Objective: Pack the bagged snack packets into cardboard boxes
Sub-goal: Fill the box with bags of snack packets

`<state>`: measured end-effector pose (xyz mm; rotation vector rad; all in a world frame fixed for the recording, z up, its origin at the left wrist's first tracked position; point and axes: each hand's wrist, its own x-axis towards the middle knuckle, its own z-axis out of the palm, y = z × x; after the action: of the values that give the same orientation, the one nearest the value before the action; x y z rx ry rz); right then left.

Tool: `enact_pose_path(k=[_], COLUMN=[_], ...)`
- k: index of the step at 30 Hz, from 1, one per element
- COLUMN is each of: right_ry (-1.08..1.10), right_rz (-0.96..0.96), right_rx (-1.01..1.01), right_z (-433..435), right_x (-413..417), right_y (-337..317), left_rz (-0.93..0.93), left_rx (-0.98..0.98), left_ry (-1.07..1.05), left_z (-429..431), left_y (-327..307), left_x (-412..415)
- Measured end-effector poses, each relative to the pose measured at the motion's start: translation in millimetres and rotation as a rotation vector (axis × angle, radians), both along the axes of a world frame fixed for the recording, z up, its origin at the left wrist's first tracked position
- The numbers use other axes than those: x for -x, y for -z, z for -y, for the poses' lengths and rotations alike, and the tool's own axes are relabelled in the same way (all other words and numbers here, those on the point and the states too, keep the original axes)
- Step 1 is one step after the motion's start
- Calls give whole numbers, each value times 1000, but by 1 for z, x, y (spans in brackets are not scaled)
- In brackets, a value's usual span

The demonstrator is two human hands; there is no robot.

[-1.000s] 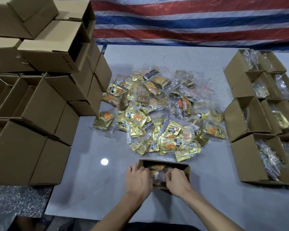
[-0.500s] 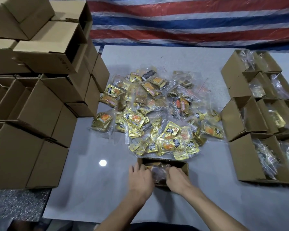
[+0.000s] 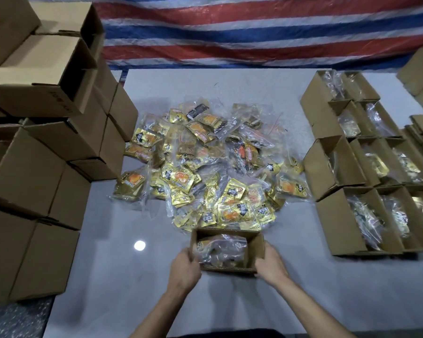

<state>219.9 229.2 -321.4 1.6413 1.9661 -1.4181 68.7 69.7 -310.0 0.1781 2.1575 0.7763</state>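
A moment before, both hands had been down in the mouth of the cardboard box (image 3: 254, 250), tucking a clear bag of snack packets (image 3: 220, 247) into it. By this point they had come out and parted. The left hand (image 3: 185, 267) gripped the near left corner of the box with its fingers curled round the wall, and the right hand (image 3: 270, 264) clasped the right-hand wall the same way. The bag lay inside, below the rim, with nothing pressing on it any more. The box stood on the grey worktop (image 3: 230, 303), just at the near edge of the heap of bagged packets (image 3: 205, 172). From where I stood it looked as though that box was loaded and about to be lifted away, most likely to the rows of filled boxes (image 3: 327, 225) on the right. A good many bags were left in the heap, and the stack of empty boxes (image 3: 34, 167) on the left looked untouched, so the job seemed far from finished.
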Motion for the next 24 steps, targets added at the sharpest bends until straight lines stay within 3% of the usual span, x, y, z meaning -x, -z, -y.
enact_pose_path(k=[6,10,18,21,24], right_ry=[75,170,504,610,679], right_rz=[63,67,-311,-388,-440], right_rx=[20,-69,-19,6,7], right_z=[-22,-42,-105,-136,-166], right_x=[-12,-14,17,40,66], right_y=[-15,-38,-89,-102,-116], left_rz=[-60,-138,-149,-156,-35], left_rx=[23,-83,-483,-555,-530], left_ry=[152,177,-97,-74,20], left_z=[-26,-59,-151,-186,-232], left_y=[-27,-54,-100,-114,-126], left_x=[11,22,49,56,59])
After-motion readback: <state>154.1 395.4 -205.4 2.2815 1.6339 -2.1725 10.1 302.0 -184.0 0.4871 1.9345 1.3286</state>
